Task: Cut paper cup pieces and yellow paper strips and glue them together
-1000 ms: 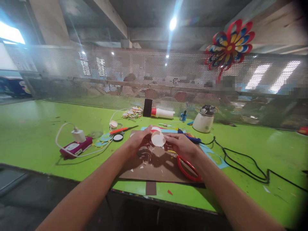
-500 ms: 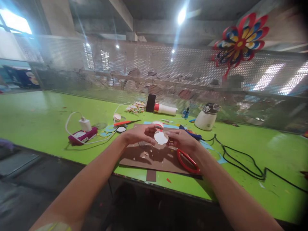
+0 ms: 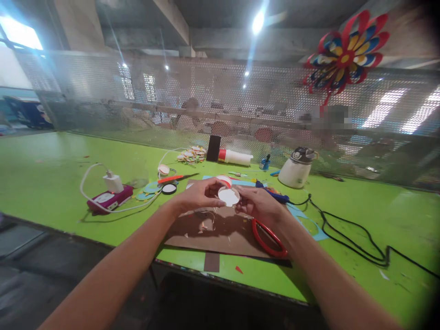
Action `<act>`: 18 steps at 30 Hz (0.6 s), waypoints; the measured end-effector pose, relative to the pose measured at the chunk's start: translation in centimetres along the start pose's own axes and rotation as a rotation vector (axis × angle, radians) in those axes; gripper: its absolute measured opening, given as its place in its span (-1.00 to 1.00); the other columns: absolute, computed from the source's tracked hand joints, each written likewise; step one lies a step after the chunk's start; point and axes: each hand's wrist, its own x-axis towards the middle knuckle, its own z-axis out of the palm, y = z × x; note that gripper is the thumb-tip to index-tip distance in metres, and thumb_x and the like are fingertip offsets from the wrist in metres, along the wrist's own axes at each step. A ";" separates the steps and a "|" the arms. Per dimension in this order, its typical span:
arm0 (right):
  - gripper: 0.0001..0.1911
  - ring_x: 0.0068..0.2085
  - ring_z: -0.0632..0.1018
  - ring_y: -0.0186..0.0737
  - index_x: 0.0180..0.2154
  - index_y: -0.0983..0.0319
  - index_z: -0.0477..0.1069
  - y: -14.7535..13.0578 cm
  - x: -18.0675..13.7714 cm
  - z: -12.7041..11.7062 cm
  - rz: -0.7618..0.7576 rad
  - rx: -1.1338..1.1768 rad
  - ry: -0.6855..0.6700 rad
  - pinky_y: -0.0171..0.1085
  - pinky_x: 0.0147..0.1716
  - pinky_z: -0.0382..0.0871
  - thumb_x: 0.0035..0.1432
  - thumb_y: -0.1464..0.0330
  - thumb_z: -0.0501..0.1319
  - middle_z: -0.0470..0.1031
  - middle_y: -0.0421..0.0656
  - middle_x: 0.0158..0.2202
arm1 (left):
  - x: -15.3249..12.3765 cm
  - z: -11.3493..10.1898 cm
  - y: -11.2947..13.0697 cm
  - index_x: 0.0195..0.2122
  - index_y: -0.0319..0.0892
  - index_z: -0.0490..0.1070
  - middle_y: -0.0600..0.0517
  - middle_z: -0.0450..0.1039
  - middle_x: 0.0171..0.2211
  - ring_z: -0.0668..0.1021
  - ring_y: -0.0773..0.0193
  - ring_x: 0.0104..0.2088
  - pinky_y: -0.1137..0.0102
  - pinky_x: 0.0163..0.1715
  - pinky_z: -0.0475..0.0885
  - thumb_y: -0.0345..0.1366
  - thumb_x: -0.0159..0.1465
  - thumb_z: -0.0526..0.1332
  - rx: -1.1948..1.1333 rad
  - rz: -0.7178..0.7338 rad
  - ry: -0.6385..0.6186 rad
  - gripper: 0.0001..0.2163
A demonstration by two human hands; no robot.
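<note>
Both hands hold a small white paper disc (image 3: 228,196) above a brown cardboard sheet (image 3: 223,233) on the green table (image 3: 51,183). My left hand (image 3: 197,195) pinches the disc's left edge with thumb and fingers. My right hand (image 3: 261,206) grips its right edge. Red-handled scissors (image 3: 268,237) lie on the cardboard under my right wrist. Small paper scraps (image 3: 205,225) are scattered on the cardboard below the disc.
A magenta device with a white charger (image 3: 108,195) and cable sits at left. Paper circles (image 3: 151,188), orange scissors (image 3: 175,178), a pile of cut-outs (image 3: 191,155), a white jar (image 3: 295,169) and a black cable (image 3: 350,238) lie around. A perforated metal screen (image 3: 220,105) backs the table.
The disc has stayed between both hands, with my fingers shifting slightly around its edge. The view has shifted a little as my head moved.
</note>
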 end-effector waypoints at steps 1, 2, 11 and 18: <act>-0.66 -0.51 0.38 -0.36 -0.46 0.27 0.51 -0.1 0.0 0.1 -0.009 -0.002 0.011 -0.27 -0.46 0.36 -0.08 0.11 0.40 0.40 -0.22 -0.55 | 0.0 0.0 0.1 -0.08 -0.20 0.37 -0.10 0.49 -0.12 0.52 0.19 -0.12 0.25 -0.06 0.36 -0.36 -0.03 0.43 -0.003 0.000 0.015 -0.53; -0.65 -0.51 0.38 -0.35 -0.46 0.27 0.51 -0.1 0.0 0.2 -0.020 -0.009 0.023 -0.27 -0.46 0.36 -0.05 0.09 0.37 0.39 -0.22 -0.55 | 0.0 0.0 0.1 -0.09 -0.20 0.37 -0.11 0.49 -0.12 0.52 0.18 -0.11 0.25 -0.05 0.36 -0.36 -0.04 0.44 -0.004 0.002 0.027 -0.53; -0.47 -0.26 0.50 -0.19 0.01 0.13 0.46 -1.3 -0.9 0.3 -0.148 -0.286 -0.044 -0.17 -0.23 0.39 -0.06 0.29 0.42 0.54 -0.14 -0.24 | 0.2 -0.5 0.0 -0.13 -0.23 0.37 -0.09 0.49 -0.20 0.53 0.20 -0.17 0.27 -0.15 0.40 -0.34 0.00 0.42 0.043 0.025 0.030 -0.59; -0.49 -0.20 0.53 -0.14 -0.02 0.20 0.45 -0.4 -0.5 0.3 -0.246 -0.524 -0.020 -0.10 -0.14 0.39 -0.07 0.31 0.39 0.54 -0.10 -0.13 | 0.1 -0.3 -0.3 -0.09 -0.21 0.33 -0.11 0.50 -0.17 0.55 0.20 -0.19 0.28 -0.18 0.42 -0.30 0.07 0.37 0.084 0.022 -0.026 -0.61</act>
